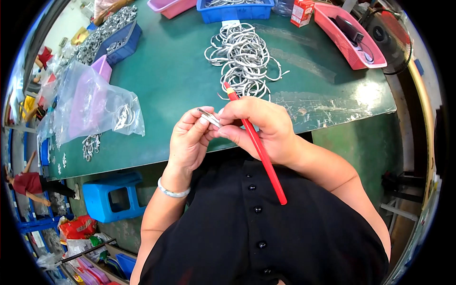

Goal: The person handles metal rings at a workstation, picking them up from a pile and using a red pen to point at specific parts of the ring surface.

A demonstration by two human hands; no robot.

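Close in front of my body, my left hand (190, 135) pinches a small white-and-silver piece (210, 118) with a dark strip along its top; its exact kind is too small to tell. My right hand (263, 123) is closed, thumb and forefinger meeting the same piece. A long red pencil (261, 156) with a yellow band near its upper end is tucked in that hand, slanting down toward my shirt. Just beyond both hands, a tangled pile of silvery-white open rings (242, 59) lies on the green table (173, 61).
A blue tray (232, 13) of similar rings stands behind the pile. Far right are a red-and-white box (302, 13), a pink basket (342, 40) and a fan (384, 35). At left lie a clear plastic bag (95, 107) and another blue bin (118, 45). A blue stool (114, 197) stands below.
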